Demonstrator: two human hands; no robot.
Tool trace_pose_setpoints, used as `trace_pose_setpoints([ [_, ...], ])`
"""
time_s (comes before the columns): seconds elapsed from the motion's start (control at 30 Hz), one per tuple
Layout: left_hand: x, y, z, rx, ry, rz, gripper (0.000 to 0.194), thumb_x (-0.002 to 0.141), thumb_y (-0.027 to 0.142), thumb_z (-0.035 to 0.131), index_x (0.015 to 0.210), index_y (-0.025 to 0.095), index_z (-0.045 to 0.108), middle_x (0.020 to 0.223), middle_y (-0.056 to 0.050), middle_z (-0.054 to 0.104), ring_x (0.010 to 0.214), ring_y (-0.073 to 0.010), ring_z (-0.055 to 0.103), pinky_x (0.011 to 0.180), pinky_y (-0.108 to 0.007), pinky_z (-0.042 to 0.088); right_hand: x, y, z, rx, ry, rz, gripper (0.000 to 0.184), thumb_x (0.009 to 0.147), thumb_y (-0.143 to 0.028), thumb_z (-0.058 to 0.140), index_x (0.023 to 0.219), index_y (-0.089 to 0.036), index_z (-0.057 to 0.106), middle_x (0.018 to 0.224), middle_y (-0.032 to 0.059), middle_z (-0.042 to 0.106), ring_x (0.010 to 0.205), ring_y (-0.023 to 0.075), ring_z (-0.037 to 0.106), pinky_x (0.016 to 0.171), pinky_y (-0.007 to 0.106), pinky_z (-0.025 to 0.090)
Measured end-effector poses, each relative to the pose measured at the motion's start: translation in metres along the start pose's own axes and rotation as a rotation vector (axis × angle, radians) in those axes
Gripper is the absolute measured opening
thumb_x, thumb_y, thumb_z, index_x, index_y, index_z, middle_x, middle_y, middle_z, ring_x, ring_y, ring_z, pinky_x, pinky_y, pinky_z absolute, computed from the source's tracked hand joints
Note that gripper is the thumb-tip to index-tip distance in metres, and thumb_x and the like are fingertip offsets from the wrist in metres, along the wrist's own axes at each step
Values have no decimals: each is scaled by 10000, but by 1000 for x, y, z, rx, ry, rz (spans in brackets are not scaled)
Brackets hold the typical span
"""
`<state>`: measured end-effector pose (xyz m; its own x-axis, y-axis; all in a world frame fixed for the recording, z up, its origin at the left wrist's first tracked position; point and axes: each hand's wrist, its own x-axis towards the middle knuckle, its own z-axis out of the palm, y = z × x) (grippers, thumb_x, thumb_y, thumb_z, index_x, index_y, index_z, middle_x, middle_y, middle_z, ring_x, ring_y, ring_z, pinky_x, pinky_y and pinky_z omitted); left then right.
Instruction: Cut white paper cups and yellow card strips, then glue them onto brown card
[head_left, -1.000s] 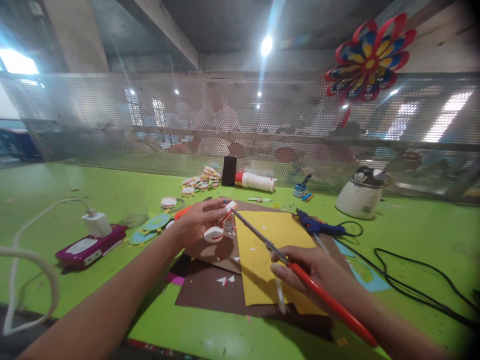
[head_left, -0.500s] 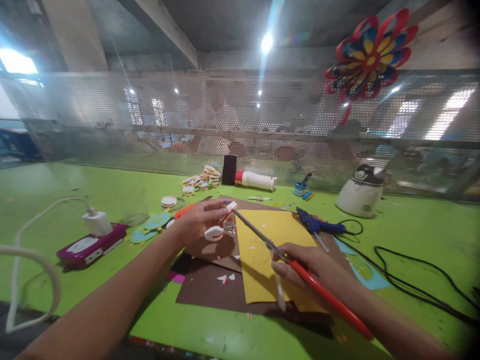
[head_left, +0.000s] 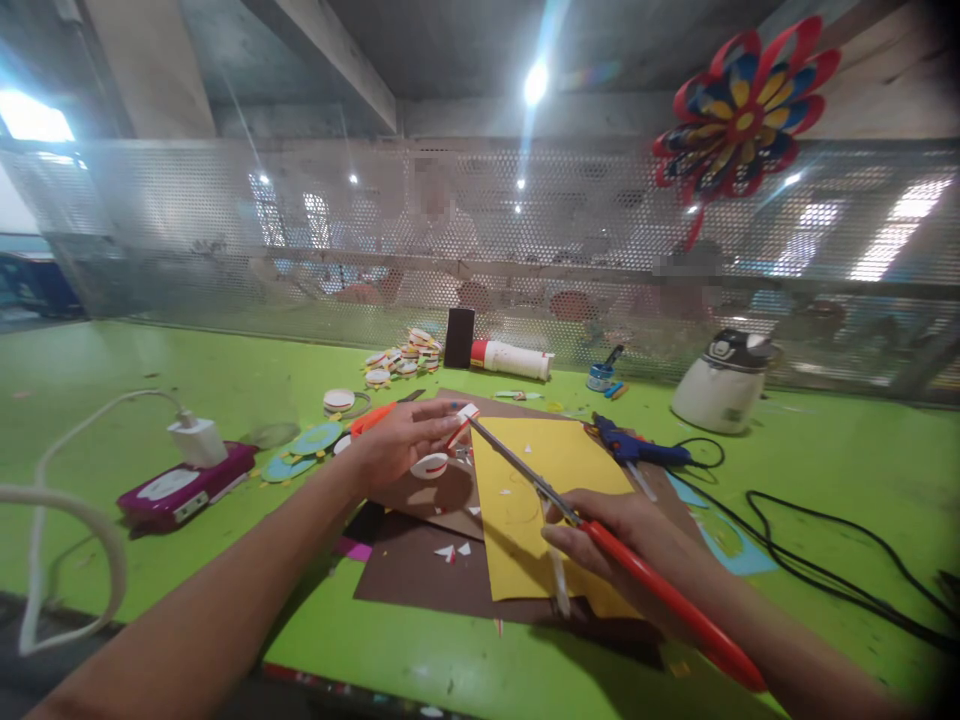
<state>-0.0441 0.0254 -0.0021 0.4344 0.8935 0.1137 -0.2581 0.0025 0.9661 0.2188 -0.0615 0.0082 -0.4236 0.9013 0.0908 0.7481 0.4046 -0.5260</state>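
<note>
Pinched in the fingers of my left hand (head_left: 397, 442) is a white paper strip (head_left: 465, 420) with a red stripe. A white roll with a red line (head_left: 430, 466) hangs just below those fingers; whether it is part of the strip I cannot tell. My right hand (head_left: 611, 535) grips red-handled scissors (head_left: 517, 462), and their tips meet the strip's end. Beneath the hands lie a yellow sheet (head_left: 517, 530) and dark brown sheets (head_left: 405, 575), with small white paper scraps (head_left: 448, 553) on them.
A blue glue gun (head_left: 645, 447) with a black cord lies right; a white kettle-shaped container (head_left: 724, 385) stands behind it. At left are a purple power strip (head_left: 184, 490) and light-blue discs (head_left: 315, 440). Small white rolls (head_left: 412, 355) pile beside a phone (head_left: 459, 338). A perforated screen (head_left: 337, 240) borders the table.
Both hands stay nearly in place, the scissors' tips remaining at the strip's end. The white roll under my left fingers has shifted slightly. The view has moved a little.
</note>
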Motion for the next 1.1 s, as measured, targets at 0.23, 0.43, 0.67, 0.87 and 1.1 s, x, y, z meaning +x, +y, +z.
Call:
trace_pose_setpoints([
  [0.23,2,3,0,184,44,0,330,714,278,762,1005,133,704,804,-52,660,649,-120,540,613,-265,405,0,-2,4,-73,27,-9,385,905,-491,457,845,-179,674,600,4,591,545,146,491,517,258,360],
  [0.43,5,2,-3,216,52,31,326,713,274,760,1002,133,708,838,-67,685,696,-136,572,653,-270,411,5,8,2,-93,32,-44,322,895,-450,502,866,-175,667,640,8,635,575,148,519,524,241,370],
  [0.67,6,2,-7,237,87,83,418,669,278,796,1059,173,690,1020,-91,700,870,-202,636,768,-323,461,7,9,-3,-36,-16,-51,226,863,-257,500,962,-168,682,747,32,701,642,175,591,567,245,406],
  [0.87,5,2,-12,335,140,113,420,663,299,805,1049,168,705,1019,-93,700,880,-196,622,770,-310,461,4,5,-3,-69,56,-63,261,788,-129,479,943,-176,684,889,58,735,759,210,636,676,283,439],
  [1.1,2,3,-10,23,13,134,394,750,224,726,1135,157,671,1052,-125,685,806,-176,640,728,-302,480,5,13,-8,-113,179,-14,289,794,-174,471,990,-176,684,698,19,672,628,185,579,576,266,401],
])
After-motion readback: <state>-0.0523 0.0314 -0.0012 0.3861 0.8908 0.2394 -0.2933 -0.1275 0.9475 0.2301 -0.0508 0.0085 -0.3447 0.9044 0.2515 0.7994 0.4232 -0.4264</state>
